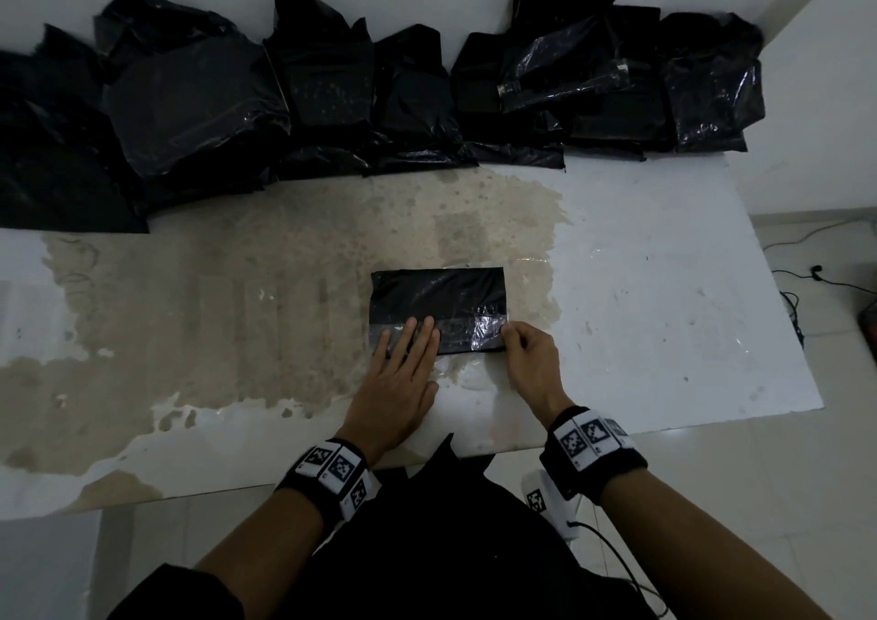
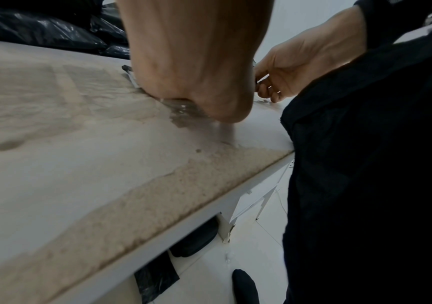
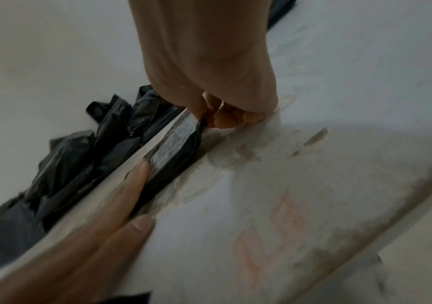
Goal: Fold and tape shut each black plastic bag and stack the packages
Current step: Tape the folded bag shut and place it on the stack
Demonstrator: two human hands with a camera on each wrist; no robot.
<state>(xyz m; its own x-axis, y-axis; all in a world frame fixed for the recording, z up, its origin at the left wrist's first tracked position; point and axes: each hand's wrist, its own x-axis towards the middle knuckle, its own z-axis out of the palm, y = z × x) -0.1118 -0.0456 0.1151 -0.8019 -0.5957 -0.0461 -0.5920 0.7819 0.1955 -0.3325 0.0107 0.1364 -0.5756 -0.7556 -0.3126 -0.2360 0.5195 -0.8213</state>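
left hand (image 1: 405,358) pressing flat, fingers straight, on folded black bag (image 1: 439,297) mid-tabletop (image 1: 664,335), right hand (image 1: 529,358) pinching its taped near-right corner.

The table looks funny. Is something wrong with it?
Yes. The table has a big brownish patch where its white top layer looks worn or peeled off, with ragged edges. The left hand presses the folded bag flat at that patch's right edge.
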